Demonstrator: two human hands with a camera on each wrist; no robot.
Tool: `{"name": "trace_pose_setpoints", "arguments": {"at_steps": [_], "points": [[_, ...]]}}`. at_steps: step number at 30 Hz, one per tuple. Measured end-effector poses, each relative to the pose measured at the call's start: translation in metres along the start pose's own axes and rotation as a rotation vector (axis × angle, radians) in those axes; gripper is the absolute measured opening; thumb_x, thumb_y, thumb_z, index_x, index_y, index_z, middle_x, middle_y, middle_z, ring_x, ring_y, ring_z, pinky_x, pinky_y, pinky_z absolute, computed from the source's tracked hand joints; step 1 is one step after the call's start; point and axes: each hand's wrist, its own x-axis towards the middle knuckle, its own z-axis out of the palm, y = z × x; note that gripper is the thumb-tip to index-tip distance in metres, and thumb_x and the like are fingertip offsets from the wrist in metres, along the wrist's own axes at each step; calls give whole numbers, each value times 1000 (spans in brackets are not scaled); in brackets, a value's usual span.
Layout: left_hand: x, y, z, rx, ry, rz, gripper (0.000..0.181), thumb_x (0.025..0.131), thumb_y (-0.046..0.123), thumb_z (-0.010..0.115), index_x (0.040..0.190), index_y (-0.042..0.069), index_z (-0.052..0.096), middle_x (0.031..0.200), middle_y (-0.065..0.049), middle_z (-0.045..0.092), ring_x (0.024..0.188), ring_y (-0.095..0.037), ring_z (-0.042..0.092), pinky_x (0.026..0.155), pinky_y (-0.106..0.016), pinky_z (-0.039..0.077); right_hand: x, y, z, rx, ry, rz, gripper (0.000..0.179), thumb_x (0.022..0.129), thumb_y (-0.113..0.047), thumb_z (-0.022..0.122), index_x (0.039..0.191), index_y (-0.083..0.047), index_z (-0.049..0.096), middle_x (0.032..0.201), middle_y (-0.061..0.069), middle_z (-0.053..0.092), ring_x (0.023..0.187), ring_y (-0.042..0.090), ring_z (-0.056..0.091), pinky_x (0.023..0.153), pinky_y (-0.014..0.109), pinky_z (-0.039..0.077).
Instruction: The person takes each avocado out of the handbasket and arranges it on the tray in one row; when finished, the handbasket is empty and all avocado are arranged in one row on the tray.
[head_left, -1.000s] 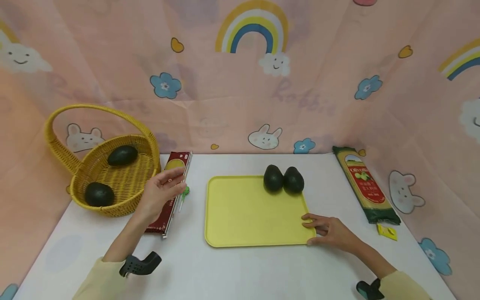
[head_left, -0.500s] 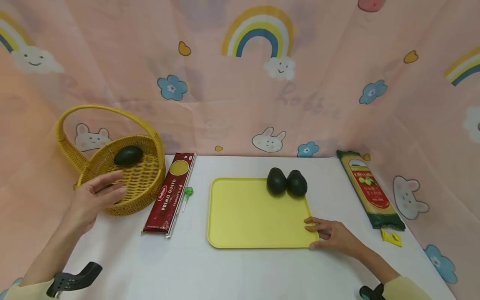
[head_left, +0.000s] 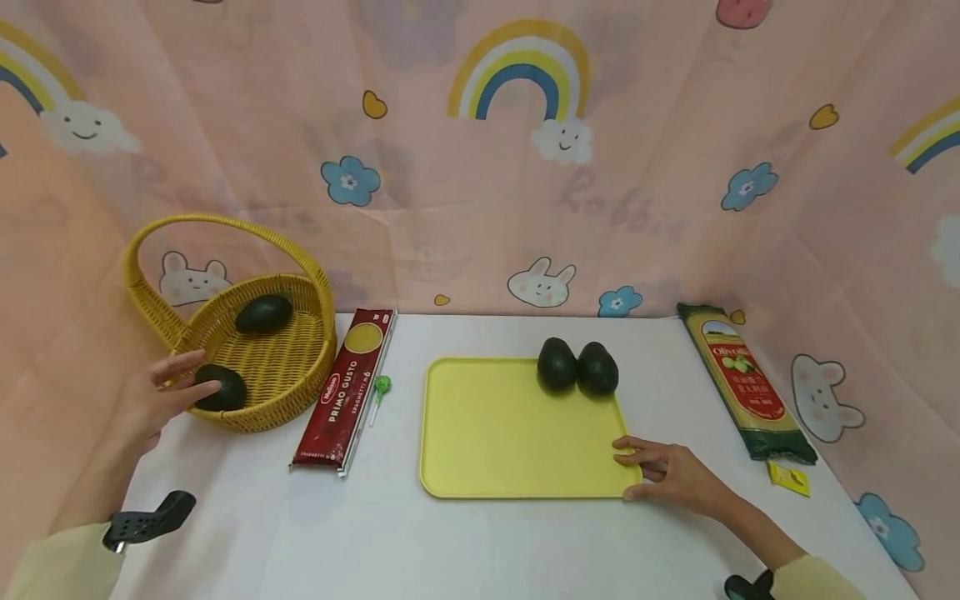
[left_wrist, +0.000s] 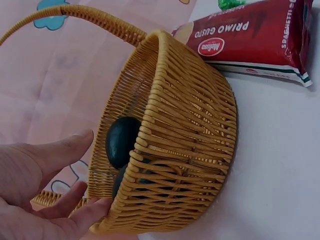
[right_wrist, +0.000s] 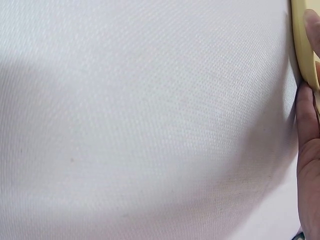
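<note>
My left hand (head_left: 153,404) is at the near left rim of the yellow wicker basket (head_left: 288,398), thumb and fingers spread apart. Its fingertips overlap the nearer avocado (head_left: 227,388) in the head view; in the left wrist view they are right at the rim, with a gap between thumb and fingers. A second avocado (head_left: 264,314) lies farther back in the basket. My right hand (head_left: 672,477) holds the near right corner of the yellow tray (head_left: 517,442), fingers over the edge, thumb at the corner. Two avocados (head_left: 557,364) sit side by side at the tray's far right corner.
A red spaghetti pack (head_left: 347,392) lies between basket and tray, with a green lollipop (head_left: 382,386) beside it. At the right, a green and gold pasta pack (head_left: 746,379) lies near a small yellow packet (head_left: 789,479). A patterned pink curtain (head_left: 435,225) hangs behind the table.
My left hand has moved left from over the red spaghetti pack to the basket's left rim, by the nearer avocado. The right hand stays at the tray corner. The head view has shifted slightly.
</note>
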Motion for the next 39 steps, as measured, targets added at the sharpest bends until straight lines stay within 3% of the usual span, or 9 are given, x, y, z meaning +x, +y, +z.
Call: {"name": "trace_pose_setpoints", "arguments": {"at_steps": [2, 6, 11, 12, 16, 22, 28, 39], "points": [[5, 0, 3, 17, 4, -2, 65, 95, 19, 62, 146, -4, 30, 148, -32, 23, 132, -53, 25, 95, -35, 48, 0, -1, 0, 1, -2, -2, 49, 78, -23, 80, 116, 5, 67, 132, 25, 53, 113, -26, 31, 90, 20, 48], [12, 1, 7, 18, 13, -19, 66, 93, 9, 61, 145, -10, 25, 149, -36, 16, 134, -56, 17, 102, -62, 30, 0, -3, 0, 5, -6, -12, 48, 79, -22, 79, 116, 5, 67, 132, 25, 53, 120, -18, 36, 90, 19, 48], [18, 4, 12, 31, 4, -50, 66, 92, 9, 63, 144, -10, 27, 149, -36, 18, 136, -54, 16, 103, -62, 29, 1, -1, -1, 16, -9, -15, 47, 79, -21, 79, 116, 6, 66, 132, 26, 52, 123, -11, 40, 90, 22, 48], [19, 4, 14, 34, -1, -53, 66, 92, 8, 63, 144, -10, 27, 149, -36, 18, 136, -54, 16, 103, -62, 29, 1, 0, -1, 20, -9, -11, 48, 79, -21, 79, 116, 6, 66, 133, 26, 52, 121, -14, 39, 90, 21, 48], [26, 3, 20, 66, 16, -43, 62, 92, 8, 63, 142, -11, 32, 146, -38, 22, 132, -54, 23, 102, -60, 32, 0, 0, -2, 24, -11, -7, 48, 79, -21, 79, 117, 6, 66, 133, 26, 51, 123, -7, 43, 90, 23, 48], [35, 3, 27, 69, 52, -38, 54, 95, 12, 59, 139, -11, 38, 143, -38, 27, 128, -53, 30, 102, -59, 34, -2, 1, -2, 8, 4, -19, 48, 78, -22, 79, 116, 5, 67, 132, 26, 52, 114, -24, 33, 89, 18, 48], [43, 4, 32, 43, 54, -71, 50, 94, -1, 56, 139, -12, 38, 146, -37, 24, 132, -54, 25, 105, -59, 30, -3, 4, -1, 24, 12, -27, 48, 77, -21, 80, 115, 5, 67, 131, 27, 52, 114, -25, 32, 89, 19, 48], [49, 3, 30, 39, -17, -119, 61, 92, 2, 60, 144, -9, 29, 146, -40, 16, 130, -56, 23, 107, -59, 28, -1, 6, 1, 47, 4, -35, 47, 78, -20, 79, 116, 5, 67, 132, 28, 52, 115, -24, 32, 89, 21, 49]]}}
